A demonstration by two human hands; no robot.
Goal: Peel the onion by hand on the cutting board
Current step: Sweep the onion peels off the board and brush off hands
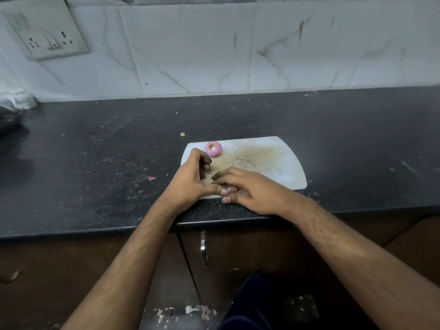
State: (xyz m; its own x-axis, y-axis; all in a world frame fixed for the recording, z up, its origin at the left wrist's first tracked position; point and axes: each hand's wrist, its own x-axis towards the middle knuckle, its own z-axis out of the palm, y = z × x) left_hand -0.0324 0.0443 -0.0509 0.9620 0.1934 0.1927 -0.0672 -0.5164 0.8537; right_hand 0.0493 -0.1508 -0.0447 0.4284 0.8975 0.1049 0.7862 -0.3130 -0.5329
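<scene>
Left hand: my left hand (190, 177) rests on the near-left part of the cutting board (273, 167), fingers loosely curled, holding nothing that I can see.
Right hand: my right hand (250, 190) lies at the board's near edge, fingers relaxed and meeting the left thumb; I think a pale scrap sits between the fingertips, but I cannot tell whether it is pinched.
Onion: the onion (213, 149) sits alone at the board's far-left corner, just beyond the left knuckles, touched by neither hand; it looks smooth and pink, so I judge most of the skin is off.
Board: white, stained brown in the middle, on the dark counter (95, 163).
Risk: the onion is round and near the edge; a careless knuckle nudge could roll it off onto the gritty counter.
Risk: slick inner layers could slip from a light pinch.
</scene>
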